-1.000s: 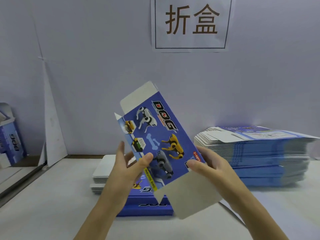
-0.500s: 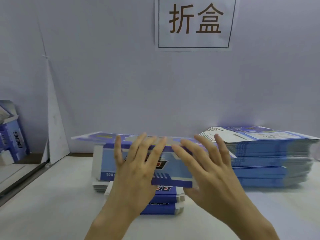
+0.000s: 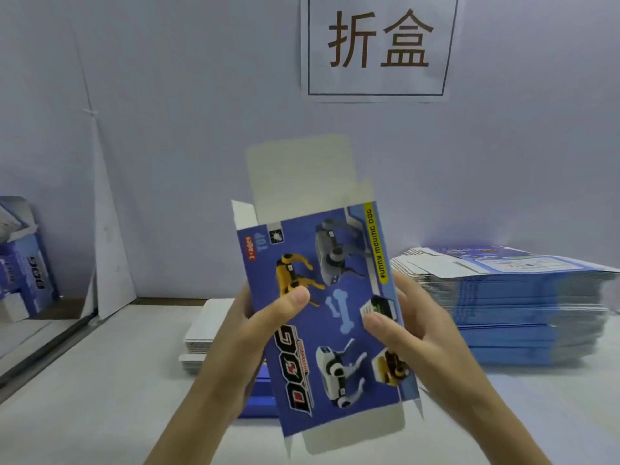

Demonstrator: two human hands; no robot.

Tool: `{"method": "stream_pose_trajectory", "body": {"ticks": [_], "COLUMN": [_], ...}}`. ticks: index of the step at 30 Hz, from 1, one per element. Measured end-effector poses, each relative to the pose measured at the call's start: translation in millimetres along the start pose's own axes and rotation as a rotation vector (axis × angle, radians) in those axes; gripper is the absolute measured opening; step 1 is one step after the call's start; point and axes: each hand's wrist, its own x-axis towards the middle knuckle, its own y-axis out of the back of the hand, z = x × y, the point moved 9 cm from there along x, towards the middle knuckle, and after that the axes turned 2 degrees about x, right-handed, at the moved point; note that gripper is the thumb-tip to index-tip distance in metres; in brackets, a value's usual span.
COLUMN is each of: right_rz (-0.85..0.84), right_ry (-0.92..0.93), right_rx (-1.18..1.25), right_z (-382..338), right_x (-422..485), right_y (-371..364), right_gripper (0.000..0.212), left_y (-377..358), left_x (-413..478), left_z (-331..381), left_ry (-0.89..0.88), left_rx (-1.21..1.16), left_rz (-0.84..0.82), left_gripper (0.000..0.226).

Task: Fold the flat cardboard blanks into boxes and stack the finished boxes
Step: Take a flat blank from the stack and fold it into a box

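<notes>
Two hands on one box [image 3: 335, 297], held in the air above the table [image 3: 100, 397]. Long axis is near upright, top leaning slightly left. Blue printed face with robot dogs is toward the camera.

Left hand [image 3: 255, 333] grips the left long edge: left thumb [image 3: 297, 297] pressed flat on the printed face, fingers wrapped out of sight behind.

Right hand [image 3: 412, 337] grips the right long edge the same way: right thumb [image 3: 379, 322] on the face, fingers curled round the back. Both hands are pinching the box, neither is spread.

Above the grip, the top flap [image 3: 302, 169] stands up with its plain white inside showing and a small side tab on each side. Below the grip, the bottom flap [image 3: 352, 427] hangs unfolded, also white. Can't tell how far the body is opened out, since only the front panel shows.

Right of the right hand and further back, a tall stack of flat blanks [image 3: 523, 303] sits on the table, apart from the box. Behind the left hand is a low pile of white-faced blanks [image 3: 204, 330]. Under the held box lies more blue cardboard [image 3: 265, 387], mostly hidden.

Far left of the grip, a folded box [image 3: 27, 263] stands by the wall, near a leaning white board [image 3: 107, 246]. A paper sign [image 3: 379, 45] hangs on the wall above.
</notes>
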Motion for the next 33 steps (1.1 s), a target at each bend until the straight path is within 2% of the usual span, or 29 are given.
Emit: {"method": "stream_pose_trajectory", "body": {"ticks": [3, 6, 10, 14, 16, 17, 18, 20, 22, 25, 27, 29, 31, 33], "right_rz": [-0.024, -0.021, -0.087, -0.054, -0.094, -0.113, -0.118, -0.078, 0.009, 0.052, 0.049, 0.073, 0.101, 0.105], "right_ry": [0.004, -0.009, -0.019, -0.012, -0.025, -0.021, -0.003, 0.027, 0.091, 0.224, 0.260, 0.320, 0.356, 0.422], "right_rx": [0.096, 0.077, 0.096, 0.087, 0.106, 0.111, 0.118, 0.160, 0.199, 0.076, -0.041, -0.156, -0.204, -0.213], "right_z": [-2.4, 4.1, 3.4, 3.3, 2.9, 0.0, -5.1, -6.2, -9.0, -20.8, -28.3, -31.2, -33.5, -40.8], "right_x": [0.9, -0.8, 0.3, 0.2, -1.3, -1.3, -1.3, 0.8, 0.6, -5.5, -9.4, -13.0, -13.8, -14.8], "right_y": [-5.8, -5.2, -14.5, -8.5, -8.9, -10.6, -11.2, -4.9, 7.0, 14.3, 12.9, 15.8, 19.0, 17.2], "right_gripper": [0.019, 0.021, 0.036, 0.019, 0.016, 0.020, 0.028, 0.050, 0.059, 0.058, 0.066, 0.082, 0.091, 0.088], "left_y": [8.0, 18.1, 17.8, 19.8, 20.7, 18.8, 17.0, 10.9, 3.5, -6.7, -10.4, -12.7, -12.9, -13.6], "left_x": [5.2, 8.4, 8.8, 11.8, 12.4, 11.3, 9.8, 4.9, 1.1, -1.2, -0.7, -1.1, -1.8, -3.9], "left_z": [-7.7, -8.3, -10.1, -10.9, -11.0, -9.2, -8.0, -6.6, -9.0, -16.3, -18.2, -19.0, -19.8, -17.9], "left_ry": [0.004, -0.016, 0.014, -0.014, -0.002, 0.003, 0.010, 0.020, 0.042, 0.083, 0.068, 0.065, 0.071, 0.069], "left_rx": [0.034, 0.084, 0.004, 0.075, 0.034, 0.013, 0.012, 0.050, 0.140, 0.178, 0.173, 0.179, 0.197, 0.208], "left_rz": [0.109, 0.179, 0.071, 0.080, 0.053, 0.004, -0.054, -0.190, -0.283, -0.305, -0.284, -0.277, -0.287, -0.300], "left_gripper": [0.075, 0.072, 0.064, 0.073, 0.064, 0.059, 0.064, 0.085, 0.102, 0.111, 0.099, 0.089, 0.097, 0.108]}}
